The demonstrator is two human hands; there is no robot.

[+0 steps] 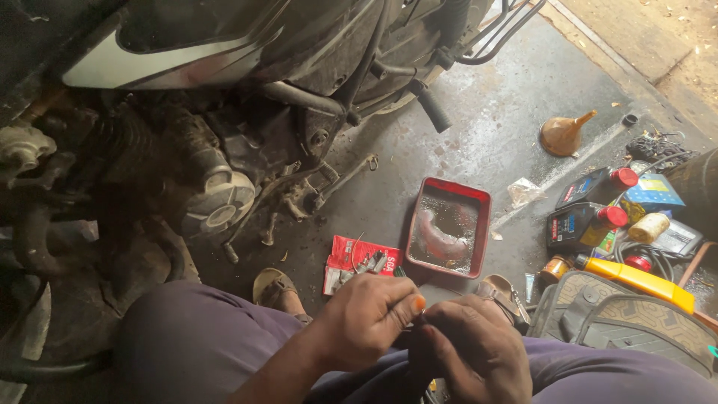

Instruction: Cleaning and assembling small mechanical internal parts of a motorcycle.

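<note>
A small dark part (420, 323) is pinched between the fingertips of both hands, low in the view and above the person's lap. It is mostly hidden by the fingers, so its shape cannot be made out. The left hand (370, 318) grips it from the left with thumb and forefinger; the right hand (471, 348) closes on it from the right, knuckles up.

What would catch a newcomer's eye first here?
The red rectangular metal tray on the wet concrete floor, mid-frame, holding liquid. Below it, the left hand and right hand pinch something small together over the lap. The grimy motorcycle engine fills the upper left.
</note>
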